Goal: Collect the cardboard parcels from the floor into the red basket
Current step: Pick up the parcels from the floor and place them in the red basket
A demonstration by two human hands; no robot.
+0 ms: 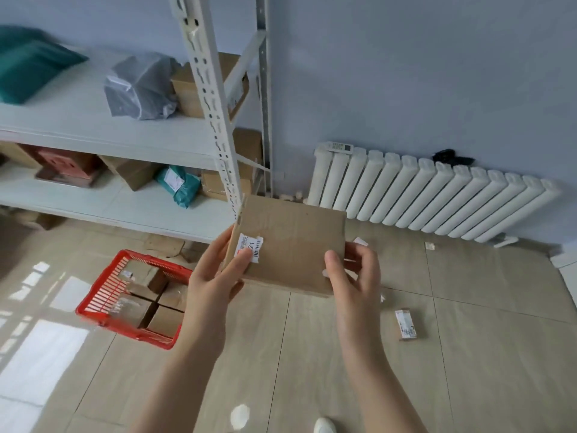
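Observation:
I hold a flat brown cardboard parcel (292, 242) with a white barcode label in front of me, above the floor. My left hand (215, 279) grips its left edge, thumb on the label. My right hand (354, 273) grips its right lower corner. The red basket (103, 295) stands on the floor to the lower left and holds several cardboard parcels (165, 320). A small cardboard parcel (405, 324) with a white label lies on the tiles to the right.
A white metal shelf rack (218, 126) with boxes and bagged parcels stands at the left. A white radiator (437, 195) runs along the right wall. Small paper scraps (430, 245) lie on the floor. My shoe tip (324, 425) shows at the bottom.

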